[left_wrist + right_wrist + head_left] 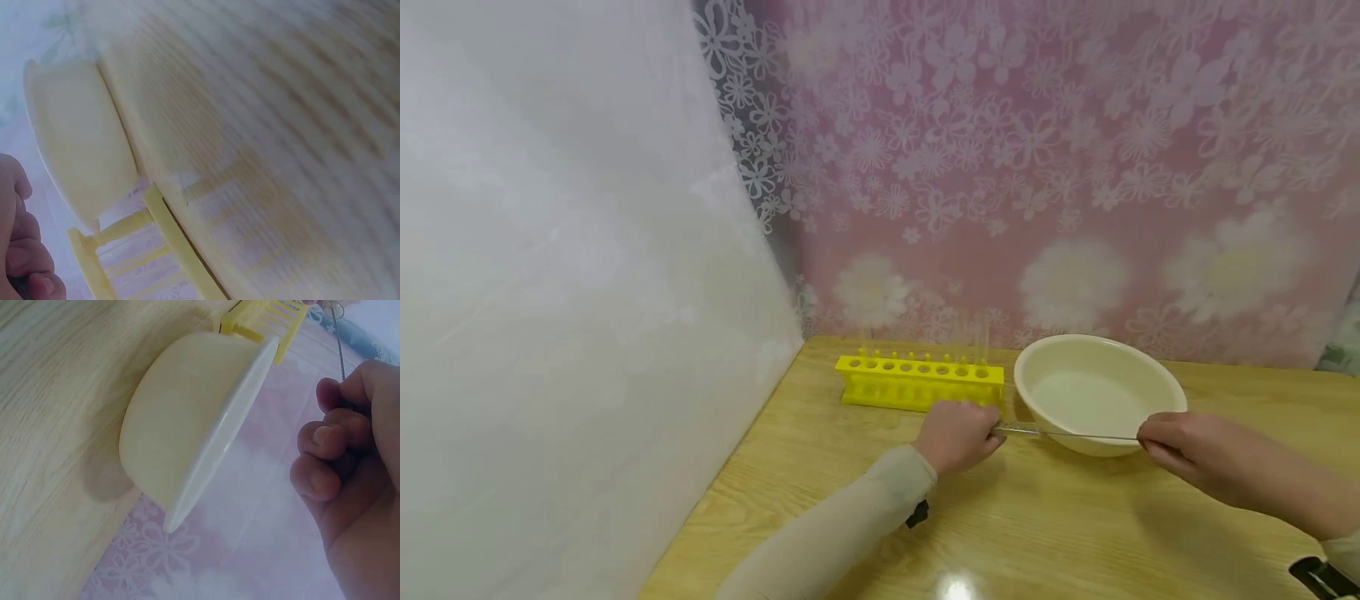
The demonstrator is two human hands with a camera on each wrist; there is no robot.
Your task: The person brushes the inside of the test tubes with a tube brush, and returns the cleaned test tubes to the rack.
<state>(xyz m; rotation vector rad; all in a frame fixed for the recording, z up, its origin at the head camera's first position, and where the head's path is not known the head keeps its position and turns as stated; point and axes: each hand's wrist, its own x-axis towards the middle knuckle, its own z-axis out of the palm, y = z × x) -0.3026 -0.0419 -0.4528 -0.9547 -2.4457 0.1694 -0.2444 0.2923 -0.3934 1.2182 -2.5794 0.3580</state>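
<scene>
Left hand [958,437]: fingers curled round a clear glass tube [1019,428], gripping it; the tube's free end projects to the right, roughly level, above the desk [1037,533]. Right hand [1202,458]: thumb and forefinger pinch a thin wire [1093,436], remaining fingers curled in. The right wrist view shows the wire to be twisted and running to the tube's round mouth; it appears to enter. How far it reaches inside cannot be told.

In the head view, the wire crosses in front of the near side of a cream basin [1093,400], which stands on the desk at the far right. Just left of the basin: yellow rack [917,387], upright, with a row of round holes along its top, lying beyond the left hand. Clear tubes stand upright in it, one near its left end [867,337], others at its right end [982,337]; faint outlines.

Far side: pink floral backdrop [970,167] behind rack and basin. Left side: white sheet [587,292] along the desk edge.
</scene>
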